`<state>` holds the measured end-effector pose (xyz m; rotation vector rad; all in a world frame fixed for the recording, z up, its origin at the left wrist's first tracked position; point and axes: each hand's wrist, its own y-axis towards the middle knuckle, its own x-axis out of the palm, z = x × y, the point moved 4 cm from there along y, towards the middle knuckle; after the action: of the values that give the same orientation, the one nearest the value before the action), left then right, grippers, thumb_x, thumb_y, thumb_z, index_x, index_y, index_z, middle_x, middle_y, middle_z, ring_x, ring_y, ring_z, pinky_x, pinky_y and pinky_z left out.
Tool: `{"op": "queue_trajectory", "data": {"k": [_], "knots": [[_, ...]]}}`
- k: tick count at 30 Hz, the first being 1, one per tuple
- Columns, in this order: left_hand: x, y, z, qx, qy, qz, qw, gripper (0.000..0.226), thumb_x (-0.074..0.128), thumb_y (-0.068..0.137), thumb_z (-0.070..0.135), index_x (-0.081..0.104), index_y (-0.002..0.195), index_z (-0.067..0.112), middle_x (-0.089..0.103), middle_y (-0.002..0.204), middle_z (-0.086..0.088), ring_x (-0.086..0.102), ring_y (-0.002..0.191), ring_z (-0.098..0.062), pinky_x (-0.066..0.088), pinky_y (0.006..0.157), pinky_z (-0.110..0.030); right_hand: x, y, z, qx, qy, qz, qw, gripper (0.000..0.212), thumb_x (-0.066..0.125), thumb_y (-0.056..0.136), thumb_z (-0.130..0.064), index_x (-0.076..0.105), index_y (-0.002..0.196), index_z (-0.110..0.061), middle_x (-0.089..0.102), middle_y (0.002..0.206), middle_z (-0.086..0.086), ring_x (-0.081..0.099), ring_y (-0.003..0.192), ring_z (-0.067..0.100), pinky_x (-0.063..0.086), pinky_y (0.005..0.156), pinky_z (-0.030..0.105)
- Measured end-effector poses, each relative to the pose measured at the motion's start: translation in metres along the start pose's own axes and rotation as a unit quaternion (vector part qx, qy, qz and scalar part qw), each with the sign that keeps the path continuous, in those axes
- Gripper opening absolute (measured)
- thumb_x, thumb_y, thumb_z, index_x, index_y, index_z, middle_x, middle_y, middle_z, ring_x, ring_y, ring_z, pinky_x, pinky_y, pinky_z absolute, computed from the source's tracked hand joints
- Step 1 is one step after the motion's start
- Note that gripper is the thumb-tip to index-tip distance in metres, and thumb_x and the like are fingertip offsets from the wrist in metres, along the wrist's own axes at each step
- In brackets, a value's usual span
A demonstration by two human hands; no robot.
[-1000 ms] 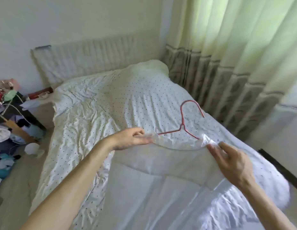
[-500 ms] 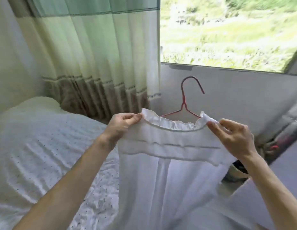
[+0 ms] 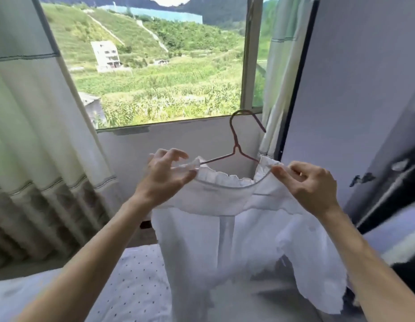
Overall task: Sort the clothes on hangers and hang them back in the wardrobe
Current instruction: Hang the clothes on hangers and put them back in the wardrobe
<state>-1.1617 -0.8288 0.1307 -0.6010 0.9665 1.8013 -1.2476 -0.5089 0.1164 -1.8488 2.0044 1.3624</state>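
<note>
1. Left hand (image 3: 165, 176): raised at chest height in front of the person. The thumb and curled fingers pinch the left shoulder edge of the white garment (image 3: 225, 198), right at the frilled neckline.

2. Right hand (image 3: 311, 184): raised at about the same height. The thumb and forefinger pinch the right shoulder edge of the garment, and the other fingers are curled behind it.

3. White garment: held in the air between the 2 hands with the neckline uppermost and spread open. The yoke is stretched across between the 2 grips. The body of the fabric hangs down in loose folds, and its lower part reaches down in front of the bed sheet (image 3: 132, 287).

4. Hanger (image 3: 235, 147): thin red wire, standing upright inside the neck opening. Both of its arms run down under the frilled collar, 1 on each side. The hook rises above the neckline and is not hooked on anything.

5. Surroundings: a window (image 3: 248, 54) lies straight ahead, showing green fields and a white building. A pale green curtain (image 3: 34, 135) hangs on the left. A pale panel (image 3: 364, 89) with a dark edge stands on the right. The bed sheet is white with small dark dots.
</note>
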Motion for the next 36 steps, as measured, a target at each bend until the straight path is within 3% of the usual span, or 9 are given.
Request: {"op": "queue_trajectory", "data": {"k": [3, 7, 12, 16, 22, 26, 29, 34, 36], "knots": [[0.015, 0.022, 0.026, 0.077, -0.012, -0.084, 0.993, 0.026, 0.07, 0.085, 0.055, 0.068, 0.109, 0.045, 0.059, 0.124, 0.013, 0.048, 0.12, -0.011, 0.04, 0.101, -0.04, -0.015, -0.005, 0.01, 0.012, -0.008, 0.009, 1.0, 0.048, 0.055, 0.082, -0.07, 0.047, 0.057, -0.03, 0.043, 0.051, -0.008, 0.044, 0.053, 0.013, 0.032, 0.052, 0.033], [0.049, 0.037, 0.081, 0.103, -0.173, -0.248, 0.948, 0.021, 0.071, 0.088, 0.041, 0.073, 0.107, 0.031, 0.074, 0.091, 0.009, 0.069, 0.081, -0.009, 0.057, 0.083, -0.035, -0.031, -0.02, 0.022, 0.053, -0.009, 0.024, 0.998, 0.052, 0.059, 0.082, -0.068, 0.043, 0.052, -0.028, 0.034, 0.047, -0.006, 0.037, 0.049, 0.012, 0.027, 0.051, 0.027], [0.086, 0.048, 0.147, 0.14, -0.211, -0.38, 0.89, 0.027, 0.061, 0.097, 0.038, 0.069, 0.119, 0.025, 0.064, 0.074, 0.014, 0.046, 0.053, -0.001, 0.037, 0.052, -0.013, -0.063, -0.037, 0.049, 0.122, -0.014, 0.051, 0.991, 0.053, 0.063, 0.085, -0.063, 0.043, 0.054, -0.025, 0.038, 0.048, -0.009, 0.04, 0.051, 0.01, 0.032, 0.055, 0.031], [0.118, 0.052, 0.184, 0.148, -0.242, -0.427, 0.858, 0.026, 0.055, 0.1, 0.038, 0.068, 0.122, 0.032, 0.06, 0.075, 0.003, 0.029, 0.05, -0.011, 0.027, 0.043, -0.018, -0.089, -0.053, 0.078, 0.144, -0.005, 0.086, 0.986, 0.046, 0.06, 0.086, -0.066, 0.052, 0.061, -0.028, 0.05, 0.064, -0.011, 0.051, 0.064, 0.009, 0.039, 0.064, 0.028], [0.182, 0.033, 0.234, 0.161, -0.248, -0.458, 0.838, 0.02, 0.054, 0.1, 0.042, 0.07, 0.112, 0.047, 0.06, 0.08, 0.004, 0.03, 0.055, -0.013, 0.024, 0.048, -0.026, -0.122, -0.096, 0.126, 0.211, -0.113, 0.104, 0.965, 0.053, 0.04, 0.084, -0.08, 0.065, 0.088, -0.034, 0.061, 0.091, -0.018, 0.049, 0.09, 0.002, 0.037, 0.081, 0.019], [0.224, 0.005, 0.261, 0.134, -0.257, -0.496, 0.818, 0.019, 0.057, 0.099, 0.042, 0.067, 0.116, 0.045, 0.066, 0.088, 0.001, 0.03, 0.056, -0.013, 0.024, 0.047, -0.023, -0.139, -0.137, 0.158, 0.291, -0.097, 0.099, 0.947, 0.032, 0.054, 0.094, -0.056, 0.065, 0.115, -0.034, 0.059, 0.119, -0.014, 0.049, 0.118, 0.011, 0.038, 0.099, 0.028], [0.254, -0.02, 0.279, 0.098, -0.274, -0.534, 0.794, 0.018, 0.058, 0.099, 0.037, 0.067, 0.114, 0.043, 0.068, 0.089, 0.002, 0.031, 0.055, -0.013, 0.023, 0.048, -0.022, -0.15, -0.17, 0.167, 0.327, -0.088, 0.142, 0.93, 0.04, 0.059, 0.095, -0.043, 0.058, 0.129, -0.023, 0.056, 0.132, -0.008, 0.045, 0.128, 0.012, 0.032, 0.103, 0.023], [0.306, -0.079, 0.316, 0.002, -0.322, -0.616, 0.719, 0.026, 0.06, 0.097, 0.02, 0.073, 0.106, 0.039, 0.065, 0.086, 0.0, 0.03, 0.052, -0.013, 0.019, 0.051, -0.025, -0.154, -0.244, 0.17, 0.408, -0.023, 0.237, 0.882, 0.055, 0.06, 0.086, -0.062, 0.051, 0.129, -0.029, 0.053, 0.126, -0.019, 0.051, 0.113, -0.001, 0.044, 0.095, 0.028], [0.324, -0.103, 0.332, -0.049, -0.348, -0.638, 0.686, 0.03, 0.062, 0.092, 0.012, 0.072, 0.11, 0.033, 0.063, 0.089, -0.003, 0.037, 0.052, -0.014, 0.024, 0.052, -0.026, -0.148, -0.274, 0.169, 0.449, 0.022, 0.223, 0.865, 0.039, 0.061, 0.086, -0.06, 0.056, 0.114, -0.034, 0.062, 0.113, -0.017, 0.06, 0.098, -0.004, 0.052, 0.089, 0.03]]}}
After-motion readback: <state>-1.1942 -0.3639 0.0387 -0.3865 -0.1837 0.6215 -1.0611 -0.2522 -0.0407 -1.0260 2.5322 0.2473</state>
